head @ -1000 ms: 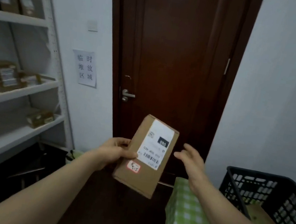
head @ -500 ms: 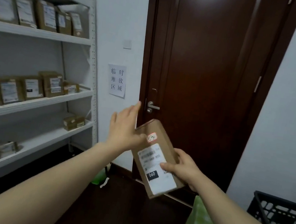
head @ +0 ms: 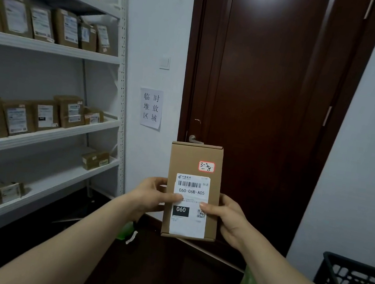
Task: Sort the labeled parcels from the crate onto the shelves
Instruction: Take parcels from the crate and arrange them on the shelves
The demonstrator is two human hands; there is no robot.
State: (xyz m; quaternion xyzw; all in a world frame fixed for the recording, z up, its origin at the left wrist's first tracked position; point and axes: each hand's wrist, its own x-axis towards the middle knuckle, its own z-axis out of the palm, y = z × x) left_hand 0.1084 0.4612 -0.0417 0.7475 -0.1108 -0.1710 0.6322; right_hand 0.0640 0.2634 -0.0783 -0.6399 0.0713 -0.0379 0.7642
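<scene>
Shelves (head: 49, 47) at 9 o'clock, door (head: 263, 80) at 12. Parcel (head: 196, 160) upright, long axis 12–6. Fingers (head: 173, 197) of left hand (head: 149, 197) and right hand (head: 228, 217) clamped on it.

Dim storeroom: white walls (head: 364, 156), dark floor (head: 161, 274).
Dark wooden door (head: 262, 92) beyond left hand (head: 150, 197) and right hand (head: 230, 217); white shelving (head: 49, 47) well left of them; paper notice (head: 150, 108) above left hand.
</scene>
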